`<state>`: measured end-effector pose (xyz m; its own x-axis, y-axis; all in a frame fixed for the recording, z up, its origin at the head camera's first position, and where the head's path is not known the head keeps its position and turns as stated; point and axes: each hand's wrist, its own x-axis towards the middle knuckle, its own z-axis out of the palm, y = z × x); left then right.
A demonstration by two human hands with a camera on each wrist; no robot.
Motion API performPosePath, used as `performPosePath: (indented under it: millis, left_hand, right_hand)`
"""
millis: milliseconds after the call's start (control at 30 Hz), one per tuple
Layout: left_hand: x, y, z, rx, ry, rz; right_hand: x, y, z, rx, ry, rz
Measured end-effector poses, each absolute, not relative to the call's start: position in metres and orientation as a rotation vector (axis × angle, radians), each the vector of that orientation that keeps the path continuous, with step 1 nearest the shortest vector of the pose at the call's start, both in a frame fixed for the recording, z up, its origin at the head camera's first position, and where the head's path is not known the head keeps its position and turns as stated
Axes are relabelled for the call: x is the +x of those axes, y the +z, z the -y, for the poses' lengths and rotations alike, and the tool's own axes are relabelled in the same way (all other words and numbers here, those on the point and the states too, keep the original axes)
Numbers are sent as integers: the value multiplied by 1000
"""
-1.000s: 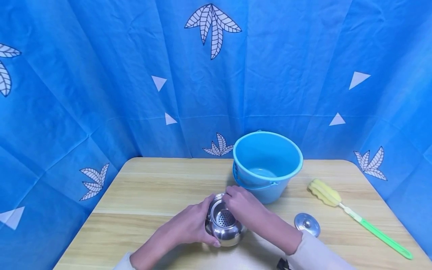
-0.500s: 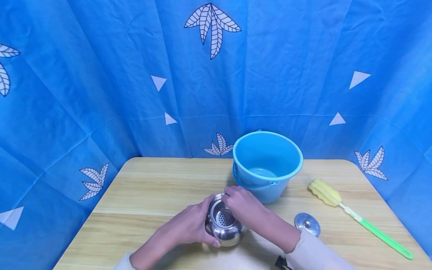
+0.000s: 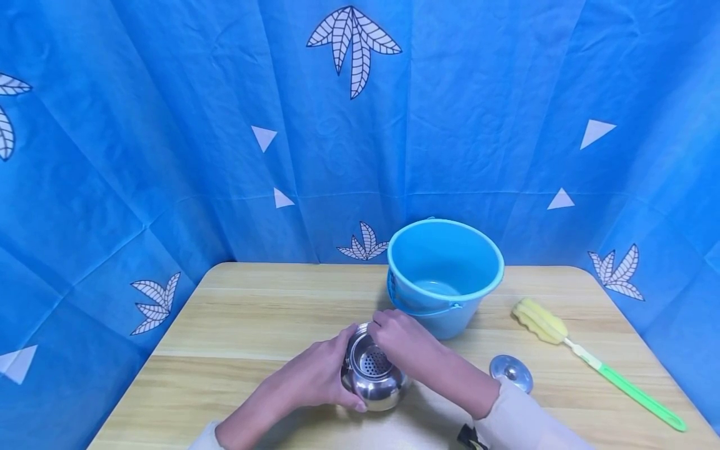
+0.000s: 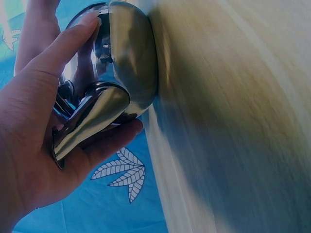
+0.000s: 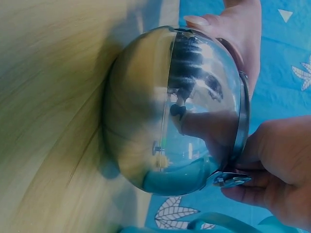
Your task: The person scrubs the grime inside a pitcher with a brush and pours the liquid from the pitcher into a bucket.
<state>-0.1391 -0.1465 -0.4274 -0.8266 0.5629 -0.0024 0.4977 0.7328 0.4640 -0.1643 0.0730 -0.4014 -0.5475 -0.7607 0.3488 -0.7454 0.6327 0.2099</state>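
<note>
A shiny stainless steel teapot (image 3: 382, 395) stands on the wooden table with its mouth uncovered. Inside the mouth sits a perforated strainer (image 3: 374, 362). My left hand (image 3: 320, 373) grips the pot's side, thumb on the near wall and fingers spread behind; in the left wrist view the spout (image 4: 92, 119) lies between thumb and fingers. My right hand (image 3: 406, 340) has its thumb and fingers curled at the mouth, pinching the strainer's edge beside a small metal lug (image 5: 228, 179). Those fingertips are partly hidden. The round metal lid (image 3: 510, 373) lies to the right, close to the right forearm.
A light blue bucket (image 3: 495, 275) with a handle stands just behind the right hand. Farther right lies a bottle brush (image 3: 596, 362) with a yellow sponge head and green handle. A small black object (image 3: 469, 436) shows by the right sleeve. Blue curtain (image 3: 472, 125) surrounds the table.
</note>
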Motion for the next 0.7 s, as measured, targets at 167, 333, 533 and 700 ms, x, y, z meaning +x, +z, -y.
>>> performPosePath:
  millis: [167, 333, 533, 700]
  left_hand:
    - [-139, -427, 146, 857, 690, -2787]
    - [-139, -428, 147, 865, 684, -2792]
    - [-139, -428, 148, 878, 684, -2791]
    - [-140, -428, 148, 888, 691, -2789]
  right_hand:
    - [-165, -401, -74, 1208, -61, 2436]
    - [-167, -400, -74, 1218, -54, 2442]
    - [-168, -398, -74, 1228, -39, 2462]
    - [-168, -397, -75, 1234, 25, 2531]
